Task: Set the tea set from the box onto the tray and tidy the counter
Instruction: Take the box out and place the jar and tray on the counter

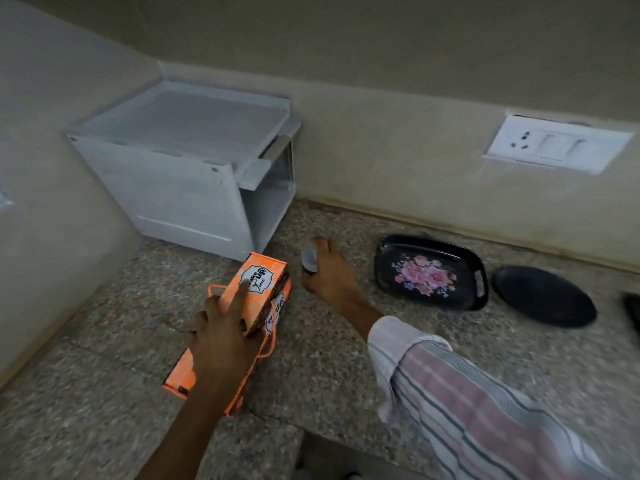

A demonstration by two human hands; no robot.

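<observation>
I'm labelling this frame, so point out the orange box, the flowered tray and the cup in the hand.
orange box (254, 289): head view, on its top face below the label.
flowered tray (429, 273): head view, on the pink flower print.
cup (309, 258): head view, on its pale side, held by the right hand (329, 271).

From my feed, the left hand (221, 336) covers the middle of the orange box (258, 289), so I cannot see whether it is open. Just right of the box, the right hand (327, 271) wraps a small pale object (309, 258); blur keeps me from naming it. Far right of the box, a dark thing (633, 311) on the worktop (346, 368) is cut by the frame edge.
</observation>
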